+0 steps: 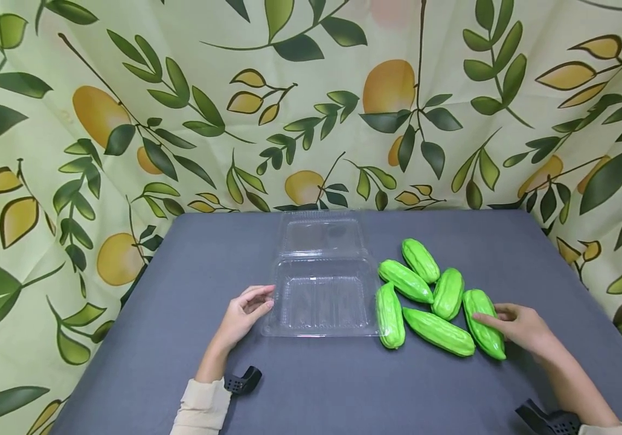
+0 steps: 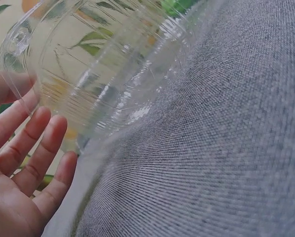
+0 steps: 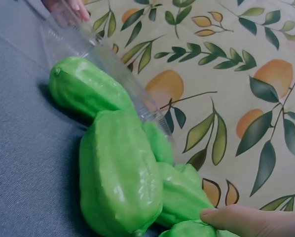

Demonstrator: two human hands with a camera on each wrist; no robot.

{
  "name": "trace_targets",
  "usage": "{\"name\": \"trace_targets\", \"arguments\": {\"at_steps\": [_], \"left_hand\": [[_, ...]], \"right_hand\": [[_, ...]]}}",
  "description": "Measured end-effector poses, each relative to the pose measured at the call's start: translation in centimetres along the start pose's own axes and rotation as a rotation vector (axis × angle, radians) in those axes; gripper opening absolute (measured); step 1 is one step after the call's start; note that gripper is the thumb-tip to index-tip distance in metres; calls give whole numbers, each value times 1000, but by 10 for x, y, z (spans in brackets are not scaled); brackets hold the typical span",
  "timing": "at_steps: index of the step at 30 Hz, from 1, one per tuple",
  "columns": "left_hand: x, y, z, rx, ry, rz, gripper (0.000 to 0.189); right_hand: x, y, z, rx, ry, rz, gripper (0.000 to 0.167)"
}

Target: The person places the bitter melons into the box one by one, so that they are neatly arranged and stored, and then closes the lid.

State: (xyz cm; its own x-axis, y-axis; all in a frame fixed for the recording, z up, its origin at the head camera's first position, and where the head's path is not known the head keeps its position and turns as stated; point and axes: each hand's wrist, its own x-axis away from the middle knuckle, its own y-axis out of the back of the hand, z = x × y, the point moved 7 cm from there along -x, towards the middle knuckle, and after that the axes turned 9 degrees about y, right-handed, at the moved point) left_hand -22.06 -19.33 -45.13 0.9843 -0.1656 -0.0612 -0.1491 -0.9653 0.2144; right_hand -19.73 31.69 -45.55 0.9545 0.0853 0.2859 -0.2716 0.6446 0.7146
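My left hand (image 1: 241, 315) is at the left edge of a clear plastic clamshell container (image 1: 319, 331), its thumb and index finger pinching the rim. The other fingers spread loosely in the left wrist view. The container lies opened out, its lid (image 1: 322, 234) folded back toward the wall. On the right, my right hand (image 1: 525, 326) holds the rightmost green bitter melon (image 1: 486, 339), thumb over its top and fingers at its far side. That melon rests on the table. In the right wrist view the thumb (image 3: 239, 220) shows, while the other fingers are hidden.
Several more bitter melons (image 1: 438, 332) lie in a cluster between the container and my right hand. The leftmost melon (image 1: 390, 317) overlaps the container's right rim in the head view. A grey cloth covers the table (image 1: 311, 386); a leaf-patterned curtain (image 1: 180, 151) hangs behind.
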Motion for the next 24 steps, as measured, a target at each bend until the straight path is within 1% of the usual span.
{"name": "trace_targets", "arguments": {"at_steps": [2, 5, 9, 15, 19, 24], "left_hand": [[2, -1, 1, -7, -3, 1, 37], [2, -2, 1, -19, -18, 5, 37], [0, 0, -1, -41, -36, -3, 36], [-3, -1, -7, -79, -57, -11, 36], [-2, 1, -8, -99, -38, -25, 36], [0, 2, -5, -108, -1, -27, 37]], "right_hand": [[1, 1, -1, -27, -19, 5, 90], [0, 4, -1, -76, -24, 1, 90], [-3, 9, 6, -120, 2, -6, 87], [-2, 11, 18, -193, 12, -3, 87], [-2, 7, 25, -245, 34, 12, 85], [-2, 1, 33, -266, 49, 25, 84]]}}
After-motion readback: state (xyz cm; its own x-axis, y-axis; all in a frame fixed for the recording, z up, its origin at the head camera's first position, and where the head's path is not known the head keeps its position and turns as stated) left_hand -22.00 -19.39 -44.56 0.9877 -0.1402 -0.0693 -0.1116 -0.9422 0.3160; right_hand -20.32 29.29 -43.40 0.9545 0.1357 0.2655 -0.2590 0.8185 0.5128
